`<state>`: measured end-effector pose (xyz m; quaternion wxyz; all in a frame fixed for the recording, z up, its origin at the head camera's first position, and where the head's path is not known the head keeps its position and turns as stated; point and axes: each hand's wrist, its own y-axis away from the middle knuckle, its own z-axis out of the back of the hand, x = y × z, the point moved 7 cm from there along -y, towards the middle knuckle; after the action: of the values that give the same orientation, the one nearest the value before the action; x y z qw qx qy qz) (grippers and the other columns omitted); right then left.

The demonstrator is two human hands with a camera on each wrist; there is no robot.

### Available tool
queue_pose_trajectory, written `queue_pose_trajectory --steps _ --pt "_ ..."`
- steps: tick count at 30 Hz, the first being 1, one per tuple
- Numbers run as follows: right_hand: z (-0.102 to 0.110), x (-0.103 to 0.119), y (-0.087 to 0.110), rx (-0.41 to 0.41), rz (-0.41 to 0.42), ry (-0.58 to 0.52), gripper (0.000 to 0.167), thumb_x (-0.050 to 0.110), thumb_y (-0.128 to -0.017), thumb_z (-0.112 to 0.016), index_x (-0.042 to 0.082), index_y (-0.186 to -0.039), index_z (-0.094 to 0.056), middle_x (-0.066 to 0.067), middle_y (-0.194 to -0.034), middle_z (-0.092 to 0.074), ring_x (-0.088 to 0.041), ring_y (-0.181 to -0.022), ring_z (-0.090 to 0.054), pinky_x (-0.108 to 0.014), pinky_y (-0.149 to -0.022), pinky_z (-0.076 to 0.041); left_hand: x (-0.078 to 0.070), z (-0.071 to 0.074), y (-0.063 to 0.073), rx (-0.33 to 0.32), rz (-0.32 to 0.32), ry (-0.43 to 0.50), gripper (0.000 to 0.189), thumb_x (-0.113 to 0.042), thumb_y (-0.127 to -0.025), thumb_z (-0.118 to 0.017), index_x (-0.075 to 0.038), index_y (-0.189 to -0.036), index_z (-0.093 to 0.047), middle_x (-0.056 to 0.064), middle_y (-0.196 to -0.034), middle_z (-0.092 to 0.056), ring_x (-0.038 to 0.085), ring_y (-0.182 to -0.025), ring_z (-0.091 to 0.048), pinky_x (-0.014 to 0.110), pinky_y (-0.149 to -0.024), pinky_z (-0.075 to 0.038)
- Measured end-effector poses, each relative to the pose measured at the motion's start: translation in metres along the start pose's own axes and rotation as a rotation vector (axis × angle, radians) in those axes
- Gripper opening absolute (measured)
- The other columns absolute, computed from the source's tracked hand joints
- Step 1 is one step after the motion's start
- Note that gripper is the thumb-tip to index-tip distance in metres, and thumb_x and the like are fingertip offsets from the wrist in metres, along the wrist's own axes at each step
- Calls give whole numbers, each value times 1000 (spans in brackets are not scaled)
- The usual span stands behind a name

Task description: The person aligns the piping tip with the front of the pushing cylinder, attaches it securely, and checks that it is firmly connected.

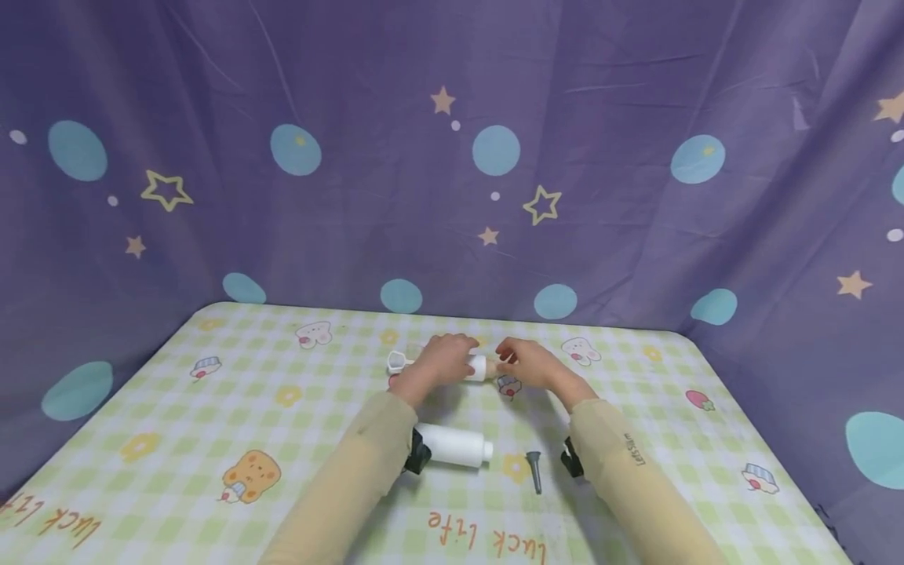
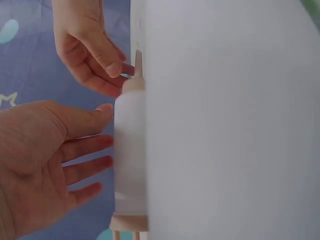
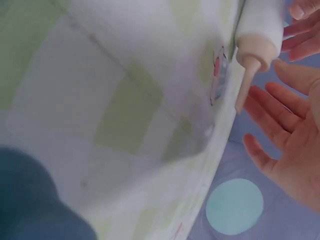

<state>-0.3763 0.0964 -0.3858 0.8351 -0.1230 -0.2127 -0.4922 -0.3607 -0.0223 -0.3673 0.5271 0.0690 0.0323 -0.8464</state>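
Observation:
A white cylinder [image 1: 477,368] lies toward the back of the table, with a beige tapered nozzle [image 3: 252,65] at its right end. At the other end is a white open-framed handle [image 1: 399,361]. My left hand [image 1: 446,359] is over the cylinder's middle. Its fingers [image 2: 87,169] are nearly straight, tips right at the cylinder's side. Beside the nozzle is my right hand [image 1: 533,363], fingers [image 3: 280,112] loosely spread and tips close to the nozzle. Nearer the front lies a second white cylinder [image 1: 455,446] with a narrow end, partly hidden by the left wrist.
A small grey tapered tube [image 1: 534,471] with a flared end lies between the forearms. The table [image 1: 318,471] has a green checked cloth. Behind it hangs a purple curtain [image 1: 395,212]. Each wrist wears a black camera mount [image 1: 418,453].

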Motion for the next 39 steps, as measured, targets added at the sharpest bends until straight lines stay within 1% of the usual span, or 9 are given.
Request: queue_pose_trajectory --steps 5,10,17,21,23,25,28,34,39 --pt "12 -6 13 -15 24 -21 33 19 -89 -57 1 -116 -55 -12 -110 -61 -27 -100 -57 -42 -86 -45 -13 1 4 -38 -64 -28 43 -27 -86 -62 -12 -126 -54 5 -122 -57 25 -109 -55 43 -91 -43" --pt "18 -16 27 -23 31 -6 32 21 -89 -57 2 -114 -57 -11 -109 -61 -28 -101 -57 -44 -86 -45 -28 4 13 -94 -123 -12 36 -24 -85 -62 -13 -120 -59 3 -116 -61 24 -105 -57 42 -88 -44" --pt "20 -25 57 -32 58 1 27 20 -89 -58 3 -110 -60 -8 -105 -63 -26 -99 -58 -47 -88 -42 -53 -8 24 -147 -207 -41 30 -27 -85 -62 -18 -114 -63 -2 -107 -64 17 -97 -60 37 -83 -46" --pt "17 -29 72 -10 54 -8 26 21 -89 -58 6 -110 -60 -7 -106 -63 -24 -99 -58 -45 -88 -42 -68 -14 31 -126 -235 -36 27 -29 -87 -60 -21 -113 -64 -5 -112 -62 13 -103 -58 36 -85 -45" --pt "16 -30 80 4 52 -10 27 23 -89 -58 7 -111 -60 -7 -107 -62 -23 -100 -57 -43 -84 -46 -74 -16 34 -112 -244 -35 27 -30 -87 -60 -22 -112 -64 -6 -114 -61 12 -108 -55 36 -87 -45" --pt "16 -30 86 12 55 -9 27 24 -89 -59 8 -110 -60 -6 -107 -62 -24 -99 -57 -42 -83 -46 -80 -18 37 -109 -259 -33 26 -32 -86 -61 -22 -110 -64 -7 -112 -61 11 -107 -55 35 -87 -44" --pt "16 -30 97 27 51 -4 25 26 -87 -60 10 -107 -61 -3 -103 -63 -23 -97 -58 -42 -82 -47 -87 -21 41 -116 -289 -39 25 -33 -85 -62 -23 -108 -66 -8 -106 -63 9 -101 -57 31 -85 -45" --pt "13 -35 113 89 34 -21 24 30 -85 -63 14 -102 -62 1 -99 -63 -21 -94 -59 -39 -78 -47 -99 -31 47 -95 -361 -37 21 -37 -82 -64 -25 -100 -69 -12 -92 -64 3 -80 -58 22 -69 -44" --pt "9 -37 121 146 16 -46 29 35 -79 -68 16 -100 -62 4 -97 -62 -18 -91 -58 -36 -75 -46 -107 -36 50 -62 -375 -7 21 -39 -80 -66 -24 -94 -70 -12 -86 -63 0 -73 -56 19 -66 -43"
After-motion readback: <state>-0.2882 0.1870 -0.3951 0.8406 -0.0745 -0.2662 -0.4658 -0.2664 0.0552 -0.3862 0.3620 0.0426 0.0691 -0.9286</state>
